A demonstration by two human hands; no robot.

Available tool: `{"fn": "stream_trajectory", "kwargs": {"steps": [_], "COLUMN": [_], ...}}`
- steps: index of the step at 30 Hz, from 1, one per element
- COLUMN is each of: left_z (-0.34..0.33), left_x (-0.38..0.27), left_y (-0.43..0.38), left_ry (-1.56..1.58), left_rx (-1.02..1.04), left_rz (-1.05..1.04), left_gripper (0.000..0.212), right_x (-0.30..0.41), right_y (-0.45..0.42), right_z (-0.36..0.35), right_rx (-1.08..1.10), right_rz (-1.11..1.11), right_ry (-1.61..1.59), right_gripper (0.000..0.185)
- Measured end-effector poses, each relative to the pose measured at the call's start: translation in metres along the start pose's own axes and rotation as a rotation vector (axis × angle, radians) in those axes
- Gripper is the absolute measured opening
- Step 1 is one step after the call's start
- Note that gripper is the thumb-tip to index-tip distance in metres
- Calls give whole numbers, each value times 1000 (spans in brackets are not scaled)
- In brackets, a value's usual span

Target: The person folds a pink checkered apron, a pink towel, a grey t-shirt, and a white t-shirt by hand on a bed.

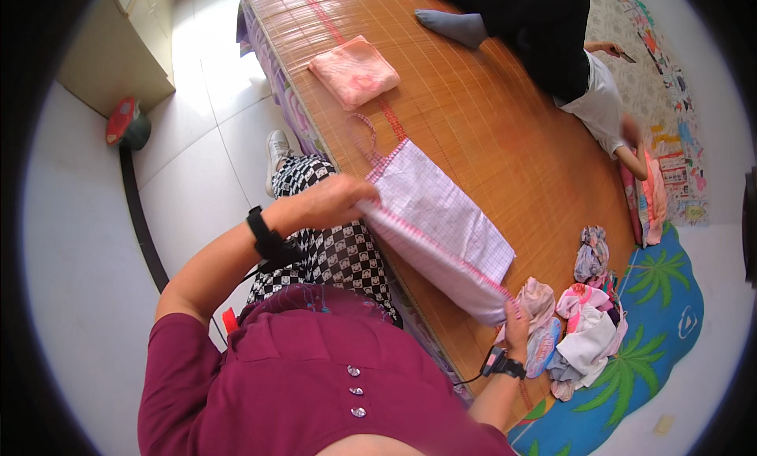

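Note:
A pale lilac checked cloth piece [437,202] with a pink gingham border, possibly an apron, spans the space between my hands over the near edge of the bed. My left hand [340,200] grips one end of its folded edge. At the other end, my right hand [516,332] holds the pink-trimmed corner. A gingham strap [369,140] trails from the cloth's far left onto the bamboo mat [502,160]. Beyond it lies a folded peach towel [356,72]. Just past my right hand are a crumpled beige garment [535,302] and an oval printed packet [542,346].
Another person in dark trousers [532,36] lies across the far side of the mat, one hand holding a phone-like object [627,57]. Rumpled clothes [591,332] are heaped at the right beside a blue palm-tree panel [668,290]. A cabinet [112,48] stands left on the tiled floor [183,166].

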State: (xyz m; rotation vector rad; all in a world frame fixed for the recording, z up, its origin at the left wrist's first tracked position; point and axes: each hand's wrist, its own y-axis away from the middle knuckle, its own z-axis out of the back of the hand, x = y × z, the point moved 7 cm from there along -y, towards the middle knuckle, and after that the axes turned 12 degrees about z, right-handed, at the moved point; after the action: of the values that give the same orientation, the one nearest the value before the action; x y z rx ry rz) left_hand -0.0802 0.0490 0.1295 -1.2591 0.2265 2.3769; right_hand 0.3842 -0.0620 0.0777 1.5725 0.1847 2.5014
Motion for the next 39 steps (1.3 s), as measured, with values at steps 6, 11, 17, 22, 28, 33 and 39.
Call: {"fn": "stream_trajectory", "kwargs": {"steps": [6, 11, 17, 22, 28, 33, 39], "left_z": [23, -26, -47, -49, -36, -58, -107], "left_x": [16, 44, 57, 72, 50, 18, -14], "left_y": [-49, -38, -35, -44, -56, -68, -65], "left_ry": [171, 82, -15, -108, -59, -401, -488], "left_rx": [-418, -173, -129, -273, -322, -222, 164], "left_rz": [88, 245, 384, 308, 244, -28, -384], "left_gripper": [30, 41, 41, 42, 60, 75, 46], "right_x": [9, -45, -49, 61, 167, 150, 163], "right_y": [-73, -95, -89, -74, -27, -19, -12], "right_z": [10, -5, -4, -20, -68, -113, -116], "right_rx": [-359, -257, -228, -30, 478, 812, 870], "right_rz": [144, 126, 114, 301, 496, 353, 388], "right_ry": [-347, -355, -340, -334, -317, -142, -140], "right_gripper": [26, 29, 24, 20, 15, 28, 27]}}
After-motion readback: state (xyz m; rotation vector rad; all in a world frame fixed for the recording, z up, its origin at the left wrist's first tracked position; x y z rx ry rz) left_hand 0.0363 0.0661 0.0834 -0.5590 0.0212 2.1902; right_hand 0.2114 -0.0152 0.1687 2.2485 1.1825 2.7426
